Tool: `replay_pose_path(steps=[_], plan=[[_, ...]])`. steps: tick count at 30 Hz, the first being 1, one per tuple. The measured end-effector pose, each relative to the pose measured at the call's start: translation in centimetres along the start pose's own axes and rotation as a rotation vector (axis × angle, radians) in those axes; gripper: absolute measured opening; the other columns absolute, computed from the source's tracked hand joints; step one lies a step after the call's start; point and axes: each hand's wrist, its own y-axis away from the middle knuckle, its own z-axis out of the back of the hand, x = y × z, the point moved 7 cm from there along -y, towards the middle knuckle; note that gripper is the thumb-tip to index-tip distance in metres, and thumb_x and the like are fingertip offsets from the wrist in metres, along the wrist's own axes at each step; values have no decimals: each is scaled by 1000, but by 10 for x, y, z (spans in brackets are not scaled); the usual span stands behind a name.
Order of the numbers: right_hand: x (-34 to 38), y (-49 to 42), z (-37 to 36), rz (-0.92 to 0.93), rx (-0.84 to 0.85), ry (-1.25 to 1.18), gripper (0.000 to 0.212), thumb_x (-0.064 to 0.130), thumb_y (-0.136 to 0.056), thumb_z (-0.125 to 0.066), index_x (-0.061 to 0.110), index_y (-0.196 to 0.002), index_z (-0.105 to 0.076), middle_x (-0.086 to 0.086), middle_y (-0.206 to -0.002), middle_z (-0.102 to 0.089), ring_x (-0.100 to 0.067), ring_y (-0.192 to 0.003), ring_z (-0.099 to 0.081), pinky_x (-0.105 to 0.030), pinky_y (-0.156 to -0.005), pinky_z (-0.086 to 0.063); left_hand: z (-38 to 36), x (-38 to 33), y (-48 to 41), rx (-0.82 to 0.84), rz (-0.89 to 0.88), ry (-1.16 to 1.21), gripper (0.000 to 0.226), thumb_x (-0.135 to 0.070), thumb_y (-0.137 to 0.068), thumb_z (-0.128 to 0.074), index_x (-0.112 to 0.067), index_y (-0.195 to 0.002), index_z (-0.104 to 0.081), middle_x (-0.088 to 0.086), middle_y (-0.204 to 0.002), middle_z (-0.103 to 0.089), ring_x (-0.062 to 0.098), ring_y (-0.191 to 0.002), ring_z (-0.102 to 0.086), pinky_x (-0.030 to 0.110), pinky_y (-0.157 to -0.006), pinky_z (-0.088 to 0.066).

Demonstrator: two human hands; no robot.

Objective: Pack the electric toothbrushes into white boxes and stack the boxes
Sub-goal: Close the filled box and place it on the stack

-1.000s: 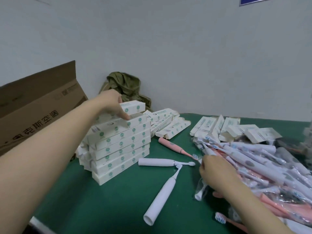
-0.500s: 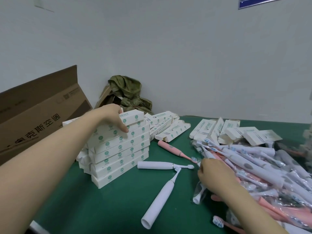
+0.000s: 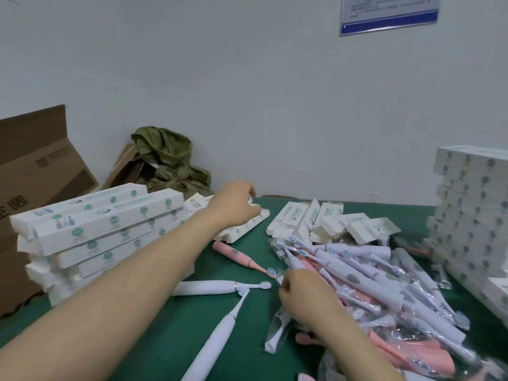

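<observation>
Right-side box stack point(image 3: 472, 221) partly off-frame.

Large dark Chinese print on brown cardboard carton point(image 3: 41, 166) at far left, cut by frame edge; one character legible: 调. Blue-bordered wall notice point(image 3: 387, 12), top right: lines too small to read. Round green logos and blurred lettering on stacked white boxes point(image 3: 104, 215), illegible.

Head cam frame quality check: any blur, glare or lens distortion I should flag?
Head view: soft, even light, no hard shadows; the stack of white cardboard boxes at the right edge is smeared; glints on the clear plastic wrappers over the heap of white and pink toothbrushes; wide-angle stretch enlarges the left forearm at lower left.
</observation>
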Motion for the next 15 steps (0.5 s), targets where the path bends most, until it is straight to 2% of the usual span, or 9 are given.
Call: replay_pose_path(steps=[2,4,6,7,9,11,13,14,15], plan=[[-8,-3,7,-24,-31,-44,19,21,-90,-44,15,-95,-62,-2,-101,-59,-20,-82,-51,-26,-65,-38,-45,-14,-19,125,22,-2,12,-21,-89,-54,-11,-95,-60,11,-100,-61,28,-102,-58,32,-81,-45],[-15,-4,15,-26,-98,-64,18,22,-89,-45,15,-90,-62,-1,-97,-60,-21,-85,-53,-26,-63,-39,-85,-15,-36,218,73,-39,17,-19,-93,-47,-6,-90,-58,13,-98,-60,30,-102,-58,30,-75,-42],[-19,-5,22,-27,-171,-54,15,18,-90,-44,17,-81,-56,2,-88,-59,-21,-82,-49,-26,-57,-35,-116,-7,-49,279,156,-23,32,-24,-97,-42,-2,-115,-56,16,-120,-57,29,-112,-54,30,-82,-40],[-19,-5,23,-29,-193,-42,14,16,-90,-44,17,-84,-56,1,-91,-60,-20,-83,-47,-27,-58,-34,-127,-2,-54,291,207,12,39,-28,-99,-41,-1,-125,-51,16,-130,-54,29,-117,-51,30,-87,-40],[-20,-8,22,-22,-206,-20,16,16,-93,-44,16,-100,-59,-2,-107,-60,-21,-94,-48,-28,-67,-36,-145,5,-60,308,292,104,48,-35,-99,-42,0,-131,-46,16,-135,-51,29,-120,-50,30,-91,-40],[-23,-10,18,-18,-194,-9,22,18,-94,-45,16,-110,-58,-2,-116,-57,-22,-105,-48,-29,-77,-39,-164,12,-63,336,381,201,48,-39,-96,-48,-1,-126,-49,15,-121,-59,27,-101,-58,30,-80,-45],[-26,-9,12,-26,-174,-24,24,21,-94,-44,17,-112,-59,-2,-115,-58,-21,-108,-46,-29,-82,-40,-175,23,-60,329,499,318,45,-39,-92,-58,-1,-115,-53,11,-86,-61,20,-67,-56,27,-57,-48],[-27,-9,11,-27,-170,-34,24,22,-94,-44,17,-111,-59,-2,-114,-58,-20,-107,-46,-29,-83,-40,-177,29,-60,314,561,373,43,-38,-89,-62,-2,-110,-54,9,-75,-57,18,-59,-53,25,-49,-45],[-28,-9,11,-25,-167,-40,23,23,-94,-44,18,-111,-59,-1,-113,-59,-19,-106,-45,-29,-84,-40,-178,33,-62,285,595,428,42,-36,-87,-66,-2,-108,-54,8,-74,-57,18,-59,-53,25,-48,-43]])
